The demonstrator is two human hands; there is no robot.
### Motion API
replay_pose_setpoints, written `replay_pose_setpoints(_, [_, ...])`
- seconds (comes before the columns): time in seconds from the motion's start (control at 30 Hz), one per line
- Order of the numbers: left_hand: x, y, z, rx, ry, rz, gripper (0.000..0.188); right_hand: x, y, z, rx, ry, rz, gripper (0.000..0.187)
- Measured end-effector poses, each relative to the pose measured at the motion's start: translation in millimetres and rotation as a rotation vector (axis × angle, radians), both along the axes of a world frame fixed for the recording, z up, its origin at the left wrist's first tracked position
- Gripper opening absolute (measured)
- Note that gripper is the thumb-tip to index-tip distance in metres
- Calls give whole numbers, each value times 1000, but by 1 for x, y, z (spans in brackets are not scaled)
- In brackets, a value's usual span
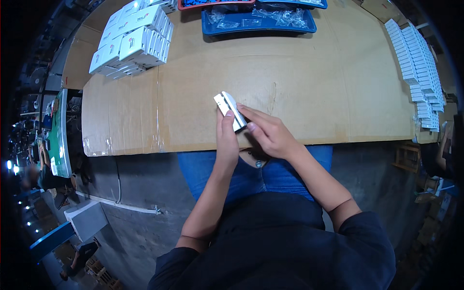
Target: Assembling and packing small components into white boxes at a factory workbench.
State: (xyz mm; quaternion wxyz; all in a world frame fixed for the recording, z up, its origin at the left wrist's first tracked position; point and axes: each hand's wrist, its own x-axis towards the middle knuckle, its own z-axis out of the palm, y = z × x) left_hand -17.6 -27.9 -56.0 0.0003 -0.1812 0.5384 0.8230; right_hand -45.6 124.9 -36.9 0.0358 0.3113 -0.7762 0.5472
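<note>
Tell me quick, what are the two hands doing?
Left hand: closed on the small white box.
Right hand: fingers holding the same small white box.

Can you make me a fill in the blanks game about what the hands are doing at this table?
1. Both hands, the left hand and the right hand, hold one small ____ box.
2. The table is covered with brown ____.
3. The tray at the far edge, with clear bags in it, is coloured ____.
4. The stack of white boxes lies on the person's ____ side.

Missing words: white; cardboard; blue; left
</note>
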Motion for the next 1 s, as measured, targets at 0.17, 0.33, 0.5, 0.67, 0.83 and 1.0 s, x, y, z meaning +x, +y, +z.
replay_pose_setpoints(0.17, [-2,-10,28,-302,234,-200,97,-5,13,4,-277,-668,-105,39])
replay_pose_setpoints(0.33, [-2,-6,34,-425,370,-327,100,-5,12,29,-412,-1032,-68,37])
replay_pose_setpoints(0.5, [-7,-6,30,-668,459,-329,96,-3,10,30,-425,-967,-78,36])
replay_pose_setpoints(0.67, [-3,3,28,-180,276,-217,72,11,-11,16,-583,-734,-93,40])
replay_pose_setpoints(0.83, [-1,25,27,-99,256,-49,85,14,-18,16,-287,-311,-136,47])
replay_pose_setpoints(1.0, [-3,28,36,-105,313,1,87,25,-25,24,-251,-261,-180,49])
